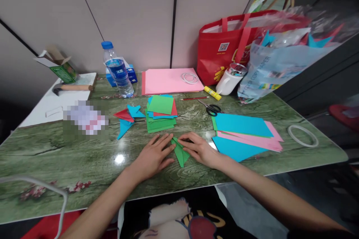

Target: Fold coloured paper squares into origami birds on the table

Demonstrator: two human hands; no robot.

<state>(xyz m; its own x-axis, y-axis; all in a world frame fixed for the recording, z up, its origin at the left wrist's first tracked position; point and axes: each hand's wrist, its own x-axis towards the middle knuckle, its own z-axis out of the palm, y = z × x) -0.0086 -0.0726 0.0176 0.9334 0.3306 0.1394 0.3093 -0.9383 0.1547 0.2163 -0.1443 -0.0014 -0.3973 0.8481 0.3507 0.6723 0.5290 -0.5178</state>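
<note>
On the table in front of me lies a folded piece of green paper [181, 154], narrow at its far end. My left hand [153, 154] rests flat at its left, fingers stretched out, the fingertips at the paper's far tip. From the right, my right hand [198, 149] touches the paper with its fingers bent together near the upper edge. Whether it pinches a layer is hard to see. Just beyond is a stack of square paper sheets [160, 114], green, blue and red. Left of the stack sit folded blue and red paper pieces [127, 117].
Scissors [213, 109], a pencil [195, 98] and a glue stick [212, 93] lie behind my right hand. Blue and pink sheets [241, 125] spread rightward. A water bottle [117, 71], white mug [230, 80], red bag [213, 52] and hammer [73, 87] stand or lie farther back.
</note>
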